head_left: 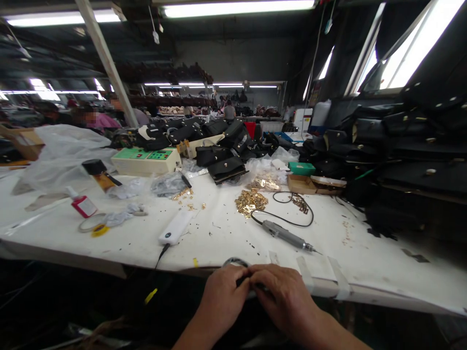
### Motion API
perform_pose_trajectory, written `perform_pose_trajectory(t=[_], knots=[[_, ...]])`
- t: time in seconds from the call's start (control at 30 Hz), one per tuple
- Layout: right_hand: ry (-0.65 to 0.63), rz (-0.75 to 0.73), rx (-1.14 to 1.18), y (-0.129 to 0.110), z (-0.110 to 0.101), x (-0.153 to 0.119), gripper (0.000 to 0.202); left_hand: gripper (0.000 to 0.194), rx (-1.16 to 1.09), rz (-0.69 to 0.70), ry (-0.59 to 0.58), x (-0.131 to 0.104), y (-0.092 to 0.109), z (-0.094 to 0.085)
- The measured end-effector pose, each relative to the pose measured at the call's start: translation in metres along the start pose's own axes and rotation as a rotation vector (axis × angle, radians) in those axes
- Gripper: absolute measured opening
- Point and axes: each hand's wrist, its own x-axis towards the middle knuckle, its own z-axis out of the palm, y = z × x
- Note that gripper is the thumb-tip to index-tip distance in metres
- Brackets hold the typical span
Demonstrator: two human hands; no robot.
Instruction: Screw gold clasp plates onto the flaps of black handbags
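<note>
My left hand [224, 296] and my right hand [282, 291] meet at the table's front edge, fingertips pinched together on something dark that they mostly hide. A dark curved loop [235, 261] shows just beyond the fingertips. Beyond my right hand, a grey electric screwdriver [286, 234] lies on the white table [215, 243] with its tip to the right. Its black cable curls back past a pile of gold metal pieces [251, 201]. A white power bank [175, 227] with a black cable lies to the left.
Black bags [226, 167] are heaped at the back and on the right. A machine with a green panel [146, 160], a red bottle [83, 204], yellow tape [99, 230] and a cardboard box [301, 184] stand or lie on the table. People are seen far behind.
</note>
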Motion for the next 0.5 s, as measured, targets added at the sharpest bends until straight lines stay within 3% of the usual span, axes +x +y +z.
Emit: perform_pose_trajectory(t=[0.1,0.37,0.5], knots=[[-0.044,0.01,0.078,-0.002,-0.003,0.001,0.014,0.02,0.051,0.018,0.092,-0.003,-0.01,0.0],[0.024,-0.143,-0.02,0.005,-0.005,0.011,0.024,0.026,0.131,0.019,-0.031,0.005,-0.009,0.0],[0.164,-0.026,0.177,0.004,-0.029,0.012,0.023,0.027,0.144,0.06,-0.038,0.007,-0.016,-0.003]])
